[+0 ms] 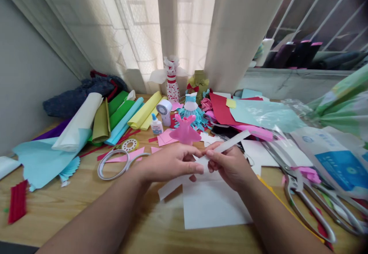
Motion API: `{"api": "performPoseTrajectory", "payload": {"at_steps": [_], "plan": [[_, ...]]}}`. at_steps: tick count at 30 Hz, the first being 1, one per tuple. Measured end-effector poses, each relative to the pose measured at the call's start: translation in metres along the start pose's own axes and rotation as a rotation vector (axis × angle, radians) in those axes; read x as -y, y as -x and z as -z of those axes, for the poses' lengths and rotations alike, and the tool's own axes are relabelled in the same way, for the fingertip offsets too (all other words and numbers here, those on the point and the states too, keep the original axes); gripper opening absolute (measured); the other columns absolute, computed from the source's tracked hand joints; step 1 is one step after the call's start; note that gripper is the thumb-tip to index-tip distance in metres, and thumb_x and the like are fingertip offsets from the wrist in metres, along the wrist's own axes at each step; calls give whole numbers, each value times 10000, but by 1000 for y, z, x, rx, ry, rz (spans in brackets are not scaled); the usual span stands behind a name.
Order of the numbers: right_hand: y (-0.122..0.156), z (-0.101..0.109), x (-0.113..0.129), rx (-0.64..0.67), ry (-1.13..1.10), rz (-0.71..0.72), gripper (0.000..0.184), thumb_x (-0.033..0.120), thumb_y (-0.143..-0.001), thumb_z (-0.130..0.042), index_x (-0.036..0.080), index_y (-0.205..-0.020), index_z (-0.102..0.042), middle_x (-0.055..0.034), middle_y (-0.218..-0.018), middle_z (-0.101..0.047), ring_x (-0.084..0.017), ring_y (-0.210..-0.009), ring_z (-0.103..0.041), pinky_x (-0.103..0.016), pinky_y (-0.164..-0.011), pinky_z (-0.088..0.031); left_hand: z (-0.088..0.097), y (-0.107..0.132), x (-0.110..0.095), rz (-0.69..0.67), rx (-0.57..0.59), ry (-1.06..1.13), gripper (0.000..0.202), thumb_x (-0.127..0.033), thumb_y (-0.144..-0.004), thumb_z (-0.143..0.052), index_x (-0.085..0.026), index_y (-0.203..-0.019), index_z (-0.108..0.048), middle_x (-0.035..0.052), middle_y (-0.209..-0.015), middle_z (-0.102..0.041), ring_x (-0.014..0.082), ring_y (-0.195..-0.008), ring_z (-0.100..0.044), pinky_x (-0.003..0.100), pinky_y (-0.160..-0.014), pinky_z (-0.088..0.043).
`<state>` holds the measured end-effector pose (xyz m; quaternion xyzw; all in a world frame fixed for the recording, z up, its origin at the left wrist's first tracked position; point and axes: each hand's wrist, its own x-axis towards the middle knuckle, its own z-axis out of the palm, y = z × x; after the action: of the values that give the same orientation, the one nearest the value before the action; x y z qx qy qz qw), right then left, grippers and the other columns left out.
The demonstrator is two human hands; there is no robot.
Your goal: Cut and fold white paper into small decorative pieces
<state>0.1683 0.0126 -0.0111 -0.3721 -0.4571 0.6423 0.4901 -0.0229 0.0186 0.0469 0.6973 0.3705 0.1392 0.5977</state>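
Observation:
Both my hands meet above the wooden table (74, 212) and pinch a long white paper strip (233, 141). My left hand (169, 162) grips the strip's middle with thumb and fingers closed. My right hand (230, 164) pinches it just to the right, and the strip's free end sticks up and to the right. Its other end hangs down to the left, under my left hand. A white paper sheet (212, 204) lies flat beneath my hands. A pink paper dress (184, 130) stands just beyond my fingers.
Rolled coloured papers (123, 118) lie at the back left by a glue bottle (156, 125) and a tape ring (112, 164). Metal scissors (304, 196) lie at the right. More paper dresses (191, 110), loose sheets and plastic bags crowd the back and right.

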Motion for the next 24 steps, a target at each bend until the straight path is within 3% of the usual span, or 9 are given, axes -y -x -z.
{"api": "performPoseTrajectory", "payload": {"at_steps": [4,9,12,16,21,24], "plan": [[5,6,-6,19,-12,-58,156,283,-702,-728,143,-743,-673,36,-482,-543,-73,-424,-491,-193,-416,-410,-19,-15,12,120,-100,145,251,-360,-826,-515,-138,-734,-587,46,-738,-658,132,-584,-615,244,-564,-464],[11,1,-9,120,-104,-72,246,225,-703,-723,185,-941,-674,15,-650,-613,-84,-540,-550,-190,-477,-470,-33,-16,21,140,-220,332,271,-376,-816,-539,-146,-672,-546,-19,-544,-577,64,-413,-477,166,-421,-359],[12,-1,-9,180,-188,-59,373,169,-644,-754,205,-1003,-659,6,-744,-636,-98,-608,-573,-206,-524,-506,-36,-15,25,71,-202,480,273,-350,-837,-518,-152,-650,-522,-49,-473,-504,45,-366,-387,148,-370,-278],[14,1,-11,220,-170,-38,339,175,-649,-760,202,-973,-663,12,-691,-647,-96,-588,-586,-212,-552,-511,-37,-14,27,-24,-120,549,215,-299,-856,-492,-131,-752,-575,-31,-552,-524,34,-372,-305,162,-355,-203],[19,4,-13,248,-55,15,278,181,-682,-745,209,-937,-638,4,-686,-670,-116,-581,-623,-238,-553,-513,-33,-10,21,-103,-57,466,264,-312,-875,-469,-114,-758,-599,-66,-477,-357,51,-399,-236,203,-388,-151],[20,5,-13,266,9,71,232,161,-700,-730,210,-895,-613,11,-674,-659,-116,-588,-625,-231,-545,-495,-30,-8,18,-93,-61,415,285,-332,-857,-488,-126,-681,-575,-57,-496,-373,55,-415,-249,212,-404,-155]]}}
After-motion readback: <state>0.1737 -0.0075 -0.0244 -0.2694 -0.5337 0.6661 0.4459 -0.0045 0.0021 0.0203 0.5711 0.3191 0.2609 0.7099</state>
